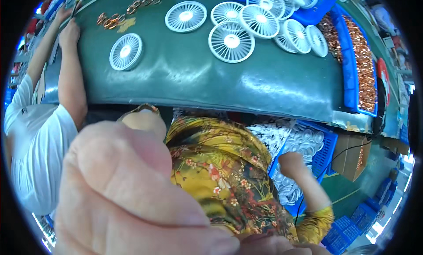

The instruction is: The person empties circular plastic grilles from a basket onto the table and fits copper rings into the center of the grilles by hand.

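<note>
A large, blurred hand [119,184] fills the lower left, very close up, its fingers bent toward the lower edge. Whose hand it is, I cannot tell, and its fingertips are out of sight. Behind it is a rounded patch of bare skin [143,121] with a brown-gold band at its far side; this may be my left hand or wrist, mostly covered. From a yellow flowered sleeve [317,226], my right hand [292,164] reaches over a blue crate [325,151] of white discs [288,186]. Its fingers look curled closed, and nothing sticks out of them.
White spoked round covers [231,41] lie on the green bench [176,85], several overlapping. Copper rings [110,20] lie at the far left. A blue bin [351,70] of copper-coloured pieces stands at right, above a cardboard box [352,160]. Another person's arms [70,74] work at left.
</note>
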Demonstrator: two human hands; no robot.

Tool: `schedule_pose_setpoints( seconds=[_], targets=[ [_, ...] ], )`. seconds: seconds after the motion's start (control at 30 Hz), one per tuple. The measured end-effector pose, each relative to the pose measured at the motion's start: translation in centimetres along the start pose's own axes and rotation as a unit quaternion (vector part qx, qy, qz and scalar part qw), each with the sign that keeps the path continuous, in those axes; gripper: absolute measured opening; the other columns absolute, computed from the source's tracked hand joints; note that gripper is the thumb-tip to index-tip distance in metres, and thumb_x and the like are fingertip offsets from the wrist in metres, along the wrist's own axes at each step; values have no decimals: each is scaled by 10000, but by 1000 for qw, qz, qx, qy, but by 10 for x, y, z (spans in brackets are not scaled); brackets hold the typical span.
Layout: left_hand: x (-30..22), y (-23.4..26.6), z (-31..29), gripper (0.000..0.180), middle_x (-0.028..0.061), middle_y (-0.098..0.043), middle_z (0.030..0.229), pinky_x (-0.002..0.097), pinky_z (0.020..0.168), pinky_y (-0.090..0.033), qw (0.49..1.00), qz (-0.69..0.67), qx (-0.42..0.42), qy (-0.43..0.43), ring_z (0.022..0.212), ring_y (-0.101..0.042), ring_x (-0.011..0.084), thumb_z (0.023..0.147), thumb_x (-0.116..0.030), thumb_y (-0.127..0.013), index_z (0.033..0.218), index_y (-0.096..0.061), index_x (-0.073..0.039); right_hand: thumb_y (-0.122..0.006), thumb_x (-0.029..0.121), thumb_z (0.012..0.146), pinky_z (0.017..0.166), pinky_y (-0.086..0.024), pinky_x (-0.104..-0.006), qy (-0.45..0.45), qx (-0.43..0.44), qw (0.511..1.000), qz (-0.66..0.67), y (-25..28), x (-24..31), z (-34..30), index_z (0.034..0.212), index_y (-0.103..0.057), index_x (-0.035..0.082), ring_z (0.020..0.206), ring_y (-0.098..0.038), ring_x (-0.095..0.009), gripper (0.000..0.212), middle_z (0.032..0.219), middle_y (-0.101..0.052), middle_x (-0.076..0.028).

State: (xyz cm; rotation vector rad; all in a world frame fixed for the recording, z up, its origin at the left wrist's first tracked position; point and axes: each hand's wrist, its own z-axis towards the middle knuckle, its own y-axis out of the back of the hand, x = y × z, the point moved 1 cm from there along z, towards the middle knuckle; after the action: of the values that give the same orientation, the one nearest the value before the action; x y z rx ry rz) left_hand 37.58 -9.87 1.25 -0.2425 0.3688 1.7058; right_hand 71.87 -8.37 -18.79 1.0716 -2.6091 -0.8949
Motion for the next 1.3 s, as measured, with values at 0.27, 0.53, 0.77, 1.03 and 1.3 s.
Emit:
schedule_pose_setpoints(
  seconds=[0.27,0.53,0.77,1.03,1.3],
  targets=[
    [86,-13,-23,403,136,-655,1003,217,888,-446,984,155,-87,3,848,-622,158,912,-223,-577,1143,-538,105,-555,125,812,667,-518,-453,10,-122,872,474,-252,31,67,870,-679,40,810,-656,-349,161,889,-671,-185],
    [204,61,-64,610,216,-353,1443,390,1107,-267,796,387,242,398,1364,-296,347,808,-278,-642,1355,-440,-101,-578,41,738,674,-510,-419,195,-259,912,250,71,11,1,850,-658,39,792,-641,-341,137,814,-660,-162],
    [209,58,-73,701,215,-295,1479,370,1072,-325,765,416,299,390,1345,-342,332,768,-416,-718,1358,-477,-124,-565,-2,778,729,-520,-397,355,-433,763,325,156,32,8,975,-664,32,839,-642,-324,222,917,-668,-141],
    [188,25,-60,464,239,-620,1041,440,828,-496,695,550,277,371,951,-621,367,836,-404,-609,1161,-592,-73,-548,-58,814,737,-524,-318,310,-472,712,418,157,42,26,987,-677,4,837,-676,-244,224,901,-693,-130],
    [175,31,-65,264,119,-678,786,376,646,-512,810,519,35,271,716,-662,286,804,-279,-682,912,-661,-39,-550,-56,839,689,-519,-278,274,-513,637,506,150,45,36,1001,-677,18,770,-668,-191,219,855,-687,-114]
  ],
)
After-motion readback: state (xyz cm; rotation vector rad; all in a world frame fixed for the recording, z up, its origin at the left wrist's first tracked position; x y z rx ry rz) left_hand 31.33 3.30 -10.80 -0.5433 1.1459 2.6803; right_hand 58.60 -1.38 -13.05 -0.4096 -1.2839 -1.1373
